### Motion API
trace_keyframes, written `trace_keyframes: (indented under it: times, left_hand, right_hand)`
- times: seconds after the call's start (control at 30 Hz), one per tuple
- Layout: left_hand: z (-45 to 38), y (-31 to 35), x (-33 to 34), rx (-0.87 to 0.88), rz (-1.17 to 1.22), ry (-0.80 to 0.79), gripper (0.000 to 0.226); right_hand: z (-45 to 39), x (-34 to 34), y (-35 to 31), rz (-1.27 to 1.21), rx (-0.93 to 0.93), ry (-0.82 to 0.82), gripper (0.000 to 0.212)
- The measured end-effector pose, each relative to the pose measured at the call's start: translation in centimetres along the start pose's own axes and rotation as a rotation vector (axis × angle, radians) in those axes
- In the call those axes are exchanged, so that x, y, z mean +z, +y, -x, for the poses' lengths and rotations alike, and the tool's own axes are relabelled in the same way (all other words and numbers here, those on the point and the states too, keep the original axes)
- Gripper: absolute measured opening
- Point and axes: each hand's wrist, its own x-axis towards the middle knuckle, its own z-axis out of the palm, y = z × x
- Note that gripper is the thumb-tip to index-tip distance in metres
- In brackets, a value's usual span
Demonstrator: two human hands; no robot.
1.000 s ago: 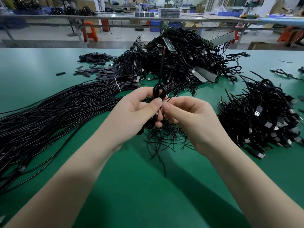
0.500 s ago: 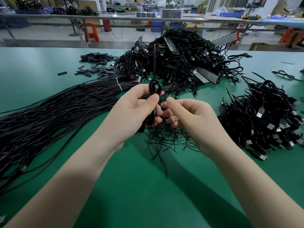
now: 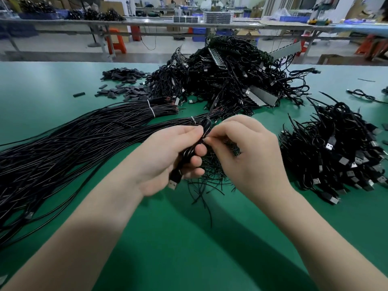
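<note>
My left hand grips a coiled black USB cable above the green table; the coil's loop sticks up past my thumb and its USB plug hangs below my palm. My right hand is curled beside it, fingertips pinching at the coil's middle, where a thin tie seems to be, though blur hides it. Under both hands lies a small heap of thin black ties.
A long bundle of straight black cables stretches across the left. A big tangled heap of cables and grey strips sits behind. A pile of coiled USB cables lies at the right. Small black sleeves lie scattered at back left.
The loose cable end that stood upright above the coil is now down. The coil has dropped lower in my left hand, showing its USB plug. My right hand has closed in over the coil's middle.
</note>
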Motion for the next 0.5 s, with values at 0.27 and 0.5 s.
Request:
trace_keyframes:
  times: [0.27,0.5]
  left_hand:
    - [-0.6,-1.0,-0.5,0.376,-0.466,0.266,0.015]
    - [-0.5,-0.9,-0.1,0.255,-0.182,0.149,0.038]
  right_hand:
    - [0.0,0.2,0.6,-0.23,0.183,-0.023,0.008]
    - [-0.1,0.1,1.3,-0.722,0.38,-0.079,0.006]
